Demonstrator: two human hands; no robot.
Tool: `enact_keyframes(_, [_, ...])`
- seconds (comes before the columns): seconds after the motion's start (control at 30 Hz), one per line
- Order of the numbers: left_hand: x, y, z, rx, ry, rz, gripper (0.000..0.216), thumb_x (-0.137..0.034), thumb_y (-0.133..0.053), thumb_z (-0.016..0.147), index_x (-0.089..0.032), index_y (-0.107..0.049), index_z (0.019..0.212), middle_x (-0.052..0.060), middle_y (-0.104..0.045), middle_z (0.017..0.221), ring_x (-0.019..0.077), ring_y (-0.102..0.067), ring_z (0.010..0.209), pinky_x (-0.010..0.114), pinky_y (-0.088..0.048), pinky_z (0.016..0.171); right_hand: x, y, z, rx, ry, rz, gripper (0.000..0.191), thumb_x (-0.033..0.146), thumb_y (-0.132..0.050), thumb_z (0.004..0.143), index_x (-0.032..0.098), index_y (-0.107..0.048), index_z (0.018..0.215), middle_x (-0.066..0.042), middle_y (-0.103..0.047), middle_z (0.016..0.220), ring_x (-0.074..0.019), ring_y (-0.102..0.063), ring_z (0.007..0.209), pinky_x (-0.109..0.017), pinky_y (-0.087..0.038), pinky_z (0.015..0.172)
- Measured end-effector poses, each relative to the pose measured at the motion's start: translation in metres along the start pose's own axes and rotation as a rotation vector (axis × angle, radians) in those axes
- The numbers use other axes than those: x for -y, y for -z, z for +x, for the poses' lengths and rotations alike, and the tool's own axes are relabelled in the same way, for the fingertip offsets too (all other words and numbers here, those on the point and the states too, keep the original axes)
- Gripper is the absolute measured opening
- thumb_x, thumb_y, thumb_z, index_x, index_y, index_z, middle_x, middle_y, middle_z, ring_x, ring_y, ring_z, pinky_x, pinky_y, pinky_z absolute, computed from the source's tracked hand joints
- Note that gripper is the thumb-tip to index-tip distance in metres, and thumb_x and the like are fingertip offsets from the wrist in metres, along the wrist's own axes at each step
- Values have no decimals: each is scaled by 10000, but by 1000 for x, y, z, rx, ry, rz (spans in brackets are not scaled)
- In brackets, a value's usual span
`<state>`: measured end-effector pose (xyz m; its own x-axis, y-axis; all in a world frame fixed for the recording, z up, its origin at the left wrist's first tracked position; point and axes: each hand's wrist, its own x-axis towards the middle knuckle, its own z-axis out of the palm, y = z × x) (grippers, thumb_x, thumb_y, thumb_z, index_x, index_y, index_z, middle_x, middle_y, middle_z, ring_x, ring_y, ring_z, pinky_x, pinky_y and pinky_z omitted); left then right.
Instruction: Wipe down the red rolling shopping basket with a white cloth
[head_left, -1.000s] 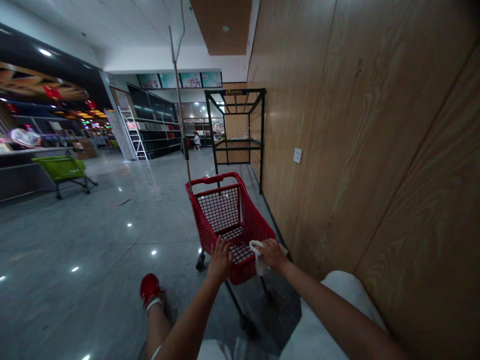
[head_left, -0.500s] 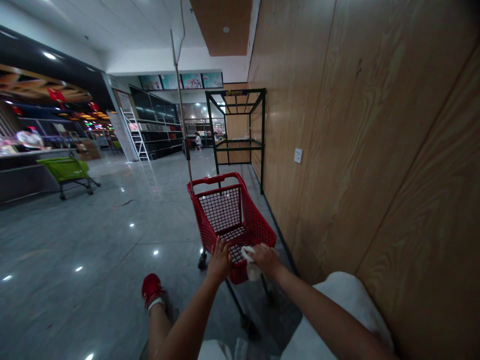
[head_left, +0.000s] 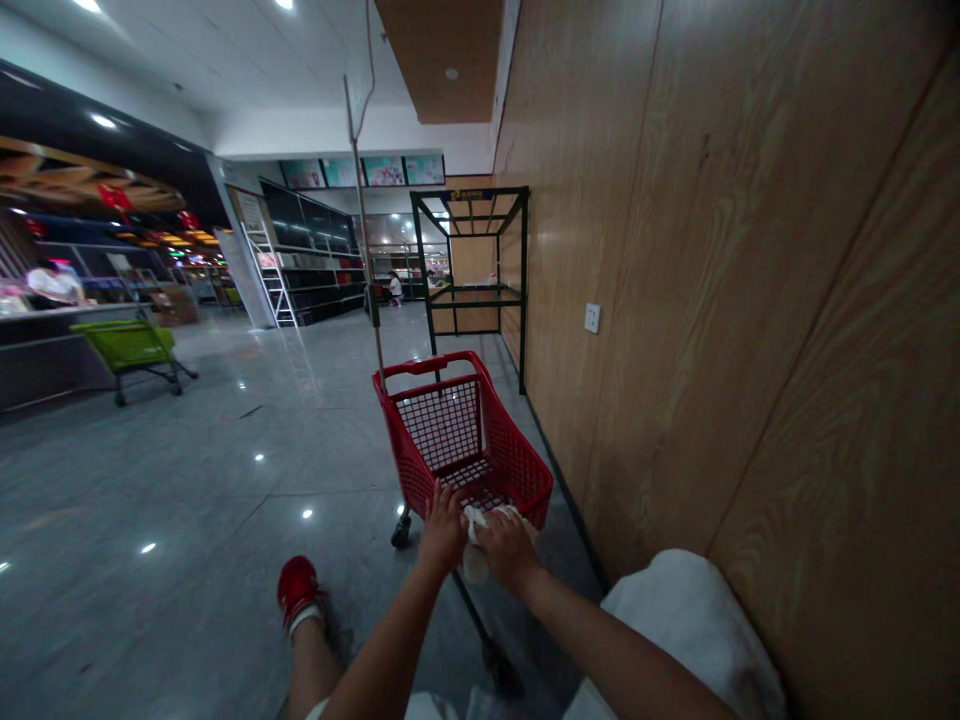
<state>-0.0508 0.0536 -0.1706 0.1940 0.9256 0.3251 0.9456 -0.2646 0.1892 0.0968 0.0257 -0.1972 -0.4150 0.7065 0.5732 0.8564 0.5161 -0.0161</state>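
At the near end of the red shopping cart (head_left: 513,458), the left hand (head_left: 444,525) is laid on the left part of the rim, with its fingers extended and slightly spread toward the cart's inside; whether the rim is also gripped from below cannot be told. By the right hand (head_left: 508,548), just beside the left one, a crumpled white cloth (head_left: 475,565) is held in bent fingers at the same rim, with a loose part hung down outside the cart's near wall. How firmly the cloth is pressed to the cart cannot be told.

The cart is stood on the grey floor (head_left: 187,470). To its left, on the near side, a red shoe (head_left: 298,583) is planted on the floor; to its right, on the near side, white clothing (head_left: 690,610) is seen over a leg. At the left end of the cart's far side, a tall thin pole (head_left: 365,230) is raised nearly upright. Along the cart's right, a wood-panelled wall (head_left: 712,350) is seen, with a white socket (head_left: 592,318) set in it. Beyond the cart, a dark metal frame (head_left: 523,300) is placed beside that wall. Well to the cart's left, a green trolley (head_left: 127,343) is parked before a grey worktop (head_left: 52,360).
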Motion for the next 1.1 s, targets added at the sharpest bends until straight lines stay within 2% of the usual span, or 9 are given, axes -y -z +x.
enact_keyframes(0.13, [2, 5, -4, -2, -16, -5, 437, -151, -396, 863, -207, -525, 1277, 86, -414, 1469, 268, -162, 1446, 515, -232, 1153, -57, 15, -6, 92, 148, -5, 249, 228, -522, 925, 269, -627, 1148, -46, -668, 1009, -179, -589, 916, -335, -438, 866])
enact_keyframes(0.23, [-5, 6, -6, -34, 9, 5, 422, -148, -381, 872, -210, -544, 1256, 79, -436, 1454, 263, -185, 1442, 514, -223, 1158, -105, 28, -12, 114, 92, -33, 209, 248, -567, 898, 255, -650, 1089, -56, -659, 1073, -195, -573, 1005, -368, -403, 959])
enact_keyframes(0.3, [-10, 5, -5, -45, 28, 6, 425, -141, -379, 871, -205, -547, 1256, 85, -440, 1450, 263, -199, 1438, 510, -228, 1159, -119, 31, -15, 97, 17, -55, 230, 304, -622, 862, 238, -654, 1080, -80, -637, 1140, -233, -542, 1094, -412, -365, 1014])
enact_keyframes(0.4, [-18, 5, -3, -39, 52, -11, 446, -133, -383, 864, -215, -537, 1274, 91, -428, 1457, 275, -202, 1437, 518, -241, 1150, -108, 27, -15, 77, -60, -65, 297, 350, -637, 849, 235, -641, 1124, -97, -628, 1158, -270, -522, 1126, -470, -322, 1046])
enact_keyframes(0.6, [-25, 9, -2, -9, 94, -63, 459, -138, -408, 850, -219, -533, 1284, 90, -414, 1463, 296, -161, 1445, 534, -231, 1146, -24, 14, -8, 98, -48, 9, 286, 299, -562, 898, 237, -609, 1173, -85, -637, 1149, -244, -542, 1074, -426, -338, 1012])
enact_keyframes(0.7, [-23, 10, -2, 9, 102, -81, 455, -143, -418, 843, -220, -544, 1274, 89, -385, 1482, 297, -141, 1449, 540, -243, 1139, -5, 11, -5, 101, -41, 8, 273, 277, -522, 911, 223, -607, 1165, -97, -631, 1156, -247, -546, 1064, -432, -347, 990])
enact_keyframes(0.8, [-20, 9, -2, 21, 91, -99, 459, -139, -417, 837, -237, -554, 1264, 72, -365, 1494, 286, -129, 1452, 539, -253, 1134, -30, 19, -4, 191, 38, 9, 260, 299, -520, 907, 242, -615, 1143, -87, -641, 1120, -235, -567, 1007, -404, -393, 913])
enact_keyframes(0.97, [-20, 7, -2, 10, 77, -113, 461, -131, -410, 836, -246, -562, 1256, 78, -363, 1494, 283, -137, 1452, 527, -247, 1141, -112, 44, -2, 289, 20, -33, 325, 328, -587, 862, 229, -612, 1170, -85, -639, 1135, -223, -557, 1059, -364, -371, 963])
enact_keyframes(1.1, [-21, 8, -2, -4, 73, -71, 433, -129, -403, 842, -221, -571, 1231, 87, -392, 1475, 282, -153, 1449, 522, -267, 1133, -129, 43, -5, 283, -17, -58, 332, 333, -591, 857, 214, -620, 1165, -86, -633, 1143, -233, -539, 1089, -382, -315, 1029])
